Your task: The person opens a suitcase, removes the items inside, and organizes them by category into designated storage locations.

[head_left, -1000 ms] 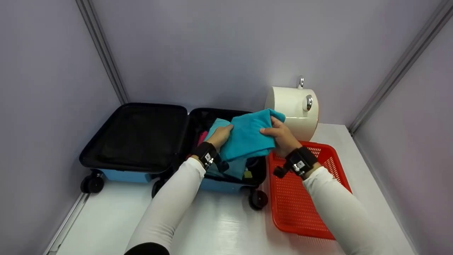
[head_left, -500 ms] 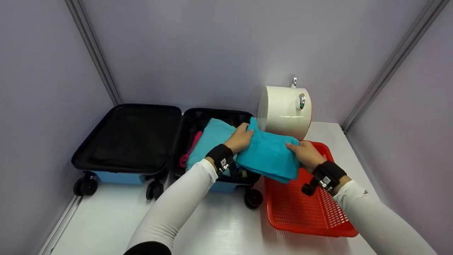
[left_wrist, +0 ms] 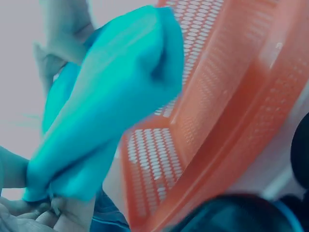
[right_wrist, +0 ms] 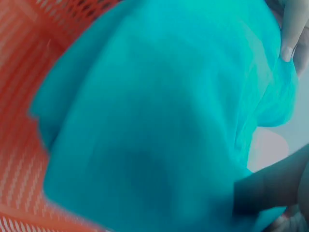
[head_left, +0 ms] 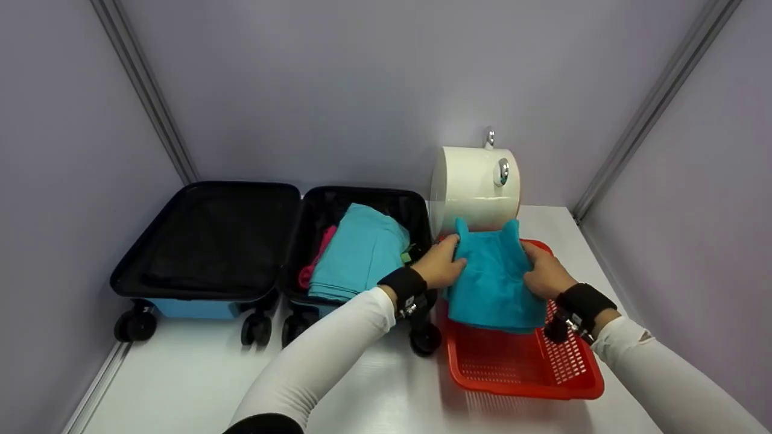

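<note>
A folded turquoise cloth (head_left: pixel 491 283) hangs over the red basket (head_left: pixel 525 389), gripped at both sides. My left hand (head_left: pixel 439 263) pinches its left edge, and my right hand (head_left: pixel 546 274) grips its right edge. Two upper corners of the cloth poke up between the hands. In the right wrist view the thumb lies across the cloth (right_wrist: pixel 159 121), above the basket mesh (right_wrist: pixel 19 145). The left wrist view shows the cloth (left_wrist: pixel 111 92) drooping beside the basket's wall (left_wrist: pixel 227 111). A lighter turquoise folded cloth (head_left: pixel 362 250) lies in the suitcase's right half (head_left: pixel 416 205).
The suitcase's black-lined left half (head_left: pixel 211 235) lies open at the left. A pink item (head_left: pixel 316 259) and a small green item (head_left: pixel 406 257) lie beside the lighter cloth. Behind the basket, a white cylindrical container (head_left: pixel 479 187) with chrome knobs rests near the back wall.
Both hands have carried the turquoise cloth rightward from over the suitcase to over the red basket. The lighter cloth in the suitcase has come into full view.
</note>
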